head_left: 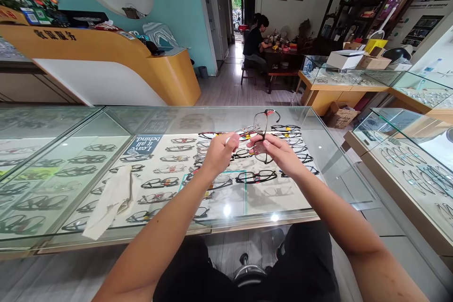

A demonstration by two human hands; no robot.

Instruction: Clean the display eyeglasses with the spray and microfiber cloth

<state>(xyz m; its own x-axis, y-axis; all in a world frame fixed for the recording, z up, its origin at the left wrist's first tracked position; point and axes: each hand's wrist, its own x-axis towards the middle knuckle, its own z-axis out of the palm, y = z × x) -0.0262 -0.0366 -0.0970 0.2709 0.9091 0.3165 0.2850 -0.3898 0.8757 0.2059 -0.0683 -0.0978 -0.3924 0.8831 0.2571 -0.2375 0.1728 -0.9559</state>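
Note:
My right hand pinches a pair of eyeglasses near the bridge, above the glass counter. The frame is turned on end, one lens above the other, with a dark, red-marked temple at the top. Just left of it, my left hand is closed with the thumb pressed on the fingers. A small white bit shows at its grip, but I cannot make out what it holds. Under the glass lie rows of eyeglasses. A pale cloth lies crumpled on the counter to the left.
The glass display counter spans the space before me. A blue printed card lies inside it. Another display case stands to the right. Further back are an orange reception desk and a seated person at a table.

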